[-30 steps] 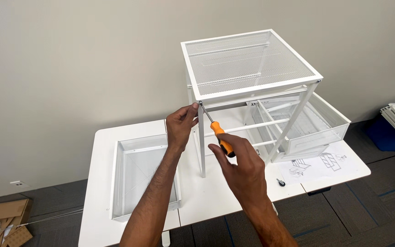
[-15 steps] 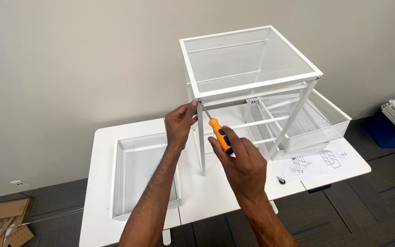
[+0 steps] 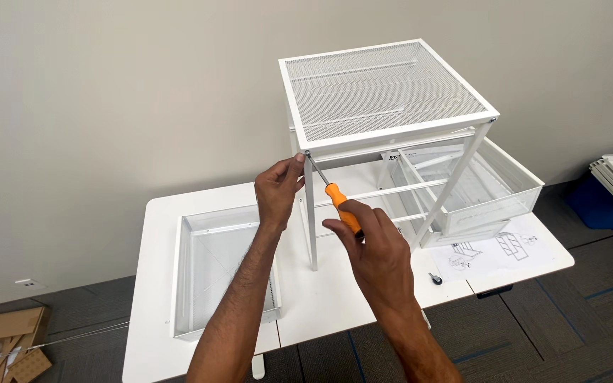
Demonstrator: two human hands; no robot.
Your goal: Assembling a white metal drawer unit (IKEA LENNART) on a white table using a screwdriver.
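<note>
Two hands work at the near-left corner of a white mesh-topped frame (image 3: 388, 92) that stands upright on a white table (image 3: 154, 284). The right hand (image 3: 377, 252) is clenched round the orange handle of a screwdriver (image 3: 335, 198), whose thin shaft slants up and left so that its tip meets the corner just under the mesh top. The left hand (image 3: 278, 188) pinches that same corner where the front leg (image 3: 311, 213) joins the top rail, thumb and fingertips closed on the metal; whether they also hold a small screw there cannot be told.

By the look of it, the frame is light and fairly stiff, thin painted steel with a perforated top, yet tall on slim legs, so it probably rocks or slides on the smooth tabletop under a sideways push. The leg or top rail close to the joint seems the safest place to brace it; the mesh looks likely to dent under pressure. The screwdriver's ribbed-looking handle should give a sure grip.

Left of the frame lies a shallow mesh drawer (image 3: 189, 284), flat on the table. Another drawer (image 3: 505, 188) sits behind the frame at the right, touching a printed instruction sheet (image 3: 498, 252). A small dark caster (image 3: 435, 279) lies just beside the sheet.
</note>
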